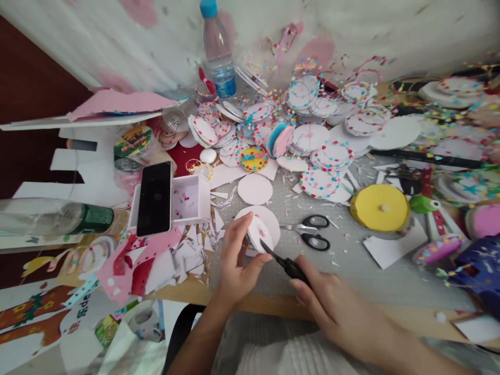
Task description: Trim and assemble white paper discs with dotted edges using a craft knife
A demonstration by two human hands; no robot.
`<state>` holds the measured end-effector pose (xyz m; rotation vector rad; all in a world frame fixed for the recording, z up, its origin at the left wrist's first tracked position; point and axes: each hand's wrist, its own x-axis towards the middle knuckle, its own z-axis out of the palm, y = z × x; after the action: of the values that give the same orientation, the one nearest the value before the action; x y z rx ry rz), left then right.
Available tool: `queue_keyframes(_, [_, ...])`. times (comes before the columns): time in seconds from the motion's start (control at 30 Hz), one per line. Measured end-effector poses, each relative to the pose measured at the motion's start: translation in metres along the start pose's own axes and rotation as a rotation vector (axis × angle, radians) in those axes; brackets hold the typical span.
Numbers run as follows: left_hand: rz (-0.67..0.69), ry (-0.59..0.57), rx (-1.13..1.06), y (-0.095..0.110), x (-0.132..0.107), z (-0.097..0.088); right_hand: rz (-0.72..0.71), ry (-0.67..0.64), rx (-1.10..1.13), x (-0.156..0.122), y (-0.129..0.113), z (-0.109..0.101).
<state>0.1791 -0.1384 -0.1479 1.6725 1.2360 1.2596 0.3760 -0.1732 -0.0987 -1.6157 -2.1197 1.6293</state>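
Note:
My left hand (238, 255) is closed on a small white paper disc (258, 235), gripping its edge between thumb and fingers. The disc is tilted and has a small mark or hole near its middle. My right hand (332, 297) grips a black craft knife (291, 266), its dark pointed tip touching or just over the disc's face. Behind the held disc lies a larger white disc (273, 221), and another white disc (255, 189) lies flat farther back. Black-handled scissors (314, 232) rest on the grey cutting mat (351, 276), blades partly under or beside the larger disc.
Decorated white discs (332, 156) crowd the back. A water bottle (219, 52) stands behind them. To the left are a phone (155, 198) on a white box (191, 198) and paper scraps (191, 255). A yellow round piece (379, 207) lies right.

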Motion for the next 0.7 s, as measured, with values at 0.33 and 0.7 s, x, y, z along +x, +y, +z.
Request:
queue_keyframes(0.33, [-0.138,0.011,-0.240,0.002,-0.008,0.003,-0.054,0.037,-0.133,0.002,0.005,0.003])
queue_keyframes(0.7, [-0.076,-0.031,-0.254,0.005,-0.004,0.000,-0.107,0.077,-0.160,-0.012,0.009,-0.008])
